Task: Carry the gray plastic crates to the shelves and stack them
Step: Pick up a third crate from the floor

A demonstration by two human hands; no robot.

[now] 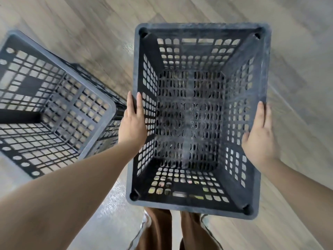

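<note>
Both hands, left hand (pixel 132 123) and right hand (pixel 259 134), grip opposite rims of an empty gray crate (pixel 196 204), fingers curled over its edges, above the floor (pixel 297 51). Another crate (pixel 93 87) waits left; no shelves visible, so stacking seems undone.

Bare forearms without sleeves, brown trousers (pixel 158 230), and pale shoes (pixel 146 221) showing at the feet.

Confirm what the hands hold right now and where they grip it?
The gray crate, empty and open side up. The left hand grips its left rim and the right hand its right rim, about midway along each long side.
</note>
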